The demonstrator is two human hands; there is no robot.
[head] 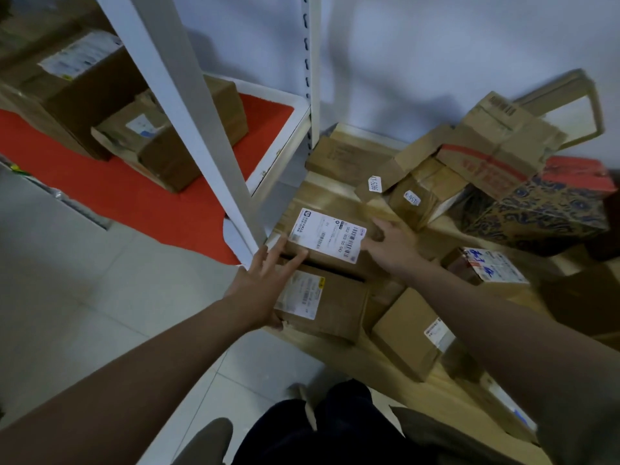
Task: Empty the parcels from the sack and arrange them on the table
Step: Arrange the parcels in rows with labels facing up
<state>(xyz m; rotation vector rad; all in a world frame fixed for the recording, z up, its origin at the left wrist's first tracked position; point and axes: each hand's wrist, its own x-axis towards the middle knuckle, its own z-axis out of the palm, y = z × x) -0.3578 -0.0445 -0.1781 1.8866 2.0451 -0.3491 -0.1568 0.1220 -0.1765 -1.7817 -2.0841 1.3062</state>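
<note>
At the far left we see a white shelf rack (214, 129) with a red mat (134, 193), carrying two brown boxes (100, 95). Moving right, our left hand (265, 283) lies with straight, spread fingers (292, 260) across the near-left edge of a flat brown parcel (335, 216) and on the smaller labelled parcel (328, 303) just nearer to us; it grips nothing. The flat parcel lies on the pale wooden counter (402, 370), its white shipping label (327, 234) facing up. Our right hand (391, 245) rests on the right side of that same parcel, fingers loosely extended, not curled round anything. Further right, a plain box (409, 333) sits near us, touching the smaller parcel's right side. Beyond it is a box with blue handwriting (486, 270). Against the far wall a heap of cardboard parcels (436, 169) leans together, and a blue patterned box (543, 213) lies at the far right.
</note>
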